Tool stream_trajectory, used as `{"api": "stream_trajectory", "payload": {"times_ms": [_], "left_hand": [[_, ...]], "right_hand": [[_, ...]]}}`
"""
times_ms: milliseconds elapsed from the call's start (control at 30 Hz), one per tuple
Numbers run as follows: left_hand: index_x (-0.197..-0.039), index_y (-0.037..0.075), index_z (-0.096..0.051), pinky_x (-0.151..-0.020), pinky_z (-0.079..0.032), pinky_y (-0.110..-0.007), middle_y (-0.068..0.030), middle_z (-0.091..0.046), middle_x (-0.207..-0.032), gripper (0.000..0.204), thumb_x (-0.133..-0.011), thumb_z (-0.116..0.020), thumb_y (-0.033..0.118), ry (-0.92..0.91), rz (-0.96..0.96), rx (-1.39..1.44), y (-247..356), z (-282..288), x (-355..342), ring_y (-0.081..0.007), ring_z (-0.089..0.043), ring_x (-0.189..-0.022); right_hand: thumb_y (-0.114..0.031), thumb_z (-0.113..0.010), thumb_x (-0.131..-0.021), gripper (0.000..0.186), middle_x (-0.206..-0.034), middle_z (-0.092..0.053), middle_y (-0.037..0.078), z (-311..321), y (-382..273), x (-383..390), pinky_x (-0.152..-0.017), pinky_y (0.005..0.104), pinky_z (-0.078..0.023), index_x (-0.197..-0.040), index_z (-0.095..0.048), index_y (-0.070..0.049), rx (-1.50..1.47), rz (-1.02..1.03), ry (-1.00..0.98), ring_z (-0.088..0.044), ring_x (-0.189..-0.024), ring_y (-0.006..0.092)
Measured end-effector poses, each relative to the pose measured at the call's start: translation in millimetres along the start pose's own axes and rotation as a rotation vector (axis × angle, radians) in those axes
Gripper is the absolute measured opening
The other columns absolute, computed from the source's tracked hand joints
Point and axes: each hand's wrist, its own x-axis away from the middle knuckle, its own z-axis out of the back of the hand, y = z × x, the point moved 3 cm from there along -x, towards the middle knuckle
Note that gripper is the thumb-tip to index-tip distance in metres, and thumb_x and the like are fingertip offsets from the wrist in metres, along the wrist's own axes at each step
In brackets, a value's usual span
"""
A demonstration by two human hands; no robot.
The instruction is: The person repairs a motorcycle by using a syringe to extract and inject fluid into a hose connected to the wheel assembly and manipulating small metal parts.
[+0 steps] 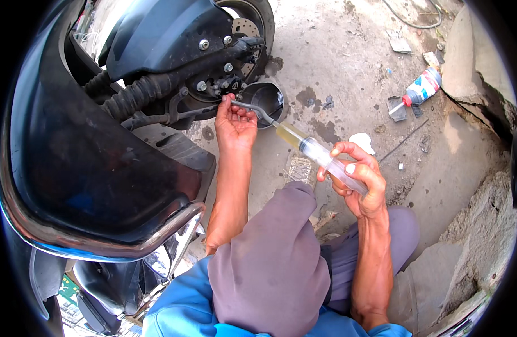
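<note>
My right hand [364, 178] is closed around a large clear syringe [320, 155], its fingers on the barrel and plunger. Yellowish liquid fills the front part of the barrel. From the syringe's tip a curved grey hose [263, 112] runs up and left to the scooter's wheel hub. Close to that hub, my left hand [236, 127] pinches the hose's far end between thumb and fingers. Where exactly the hose end meets the hub is hard to make out. Just beyond the hose, a round metal container [280, 91] with dark contents stands on the ground.
The black scooter body [90, 151] fills the left side, with the wheel [264, 17] and brake disc [244, 31] at the top. A white bottle with a red cap [424, 85] lies at the right. Broken concrete slabs [483, 62] edge the stained ground. My knee [272, 253] is raised between my arms.
</note>
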Motion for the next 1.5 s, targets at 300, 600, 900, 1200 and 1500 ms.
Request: {"api": "stream_trajectory", "payload": {"times_ms": [300,600,900,1200,1500], "left_hand": [[-0.107,0.007,-0.059,-0.062,-0.043,-0.028,-0.0021,-0.059,-0.09,0.045,-0.089,-0.069,0.047,-0.134,0.215,-0.248,-39,21,84,-0.0123,-0.051,-0.078],[-0.119,0.005,-0.052,-0.057,-0.047,-0.025,-0.0162,-0.063,-0.113,0.037,-0.101,-0.053,0.037,-0.686,0.543,-0.188,-64,-1,115,-0.0126,-0.053,-0.063],[-0.118,0.006,-0.053,-0.062,-0.054,-0.028,-0.0162,-0.064,-0.113,0.032,-0.102,-0.052,0.033,-0.695,0.555,-0.158,-65,-3,118,-0.0142,-0.056,-0.065],[-0.119,0.007,-0.053,-0.063,-0.055,-0.029,-0.015,-0.064,-0.112,0.031,-0.102,-0.052,0.033,-0.706,0.576,-0.151,-66,0,115,-0.014,-0.058,-0.066],[-0.118,0.007,-0.053,-0.066,-0.058,-0.035,-0.0147,-0.064,-0.111,0.031,-0.101,-0.053,0.034,-0.71,0.592,-0.132,-68,-3,117,-0.0141,-0.058,-0.066]], "right_hand": [[-0.021,-0.056,-0.083,0.034,-0.085,-0.068,0.021,0,-1,1,-0.046,0.021,-0.028,-0.112,-0.058,-0.004,0.019,0.002,-0.002,-0.039,-0.049,0.0059],[-0.02,-0.054,-0.085,0.033,-0.083,-0.068,0.019,1,3,-1,-0.047,0.0213,-0.028,-0.113,-0.059,-0.004,-0.015,0.017,-0.047,-0.04,-0.051,0.0058],[-0.019,-0.053,-0.085,0.031,-0.082,-0.068,0.02,3,3,1,-0.048,0.0215,-0.028,-0.111,-0.058,-0.004,-0.015,0.02,-0.046,-0.038,-0.05,0.0061],[-0.018,-0.054,-0.084,0.031,-0.082,-0.069,0.018,1,3,1,-0.048,0.0217,-0.029,-0.111,-0.058,-0.004,0.036,0.029,-0.033,-0.042,-0.051,0.0062],[-0.017,-0.056,-0.082,0.033,-0.082,-0.069,0.018,1,3,1,-0.047,0.0218,-0.029,-0.112,-0.058,-0.003,0.051,0.03,-0.003,-0.044,-0.052,0.0063]]}}
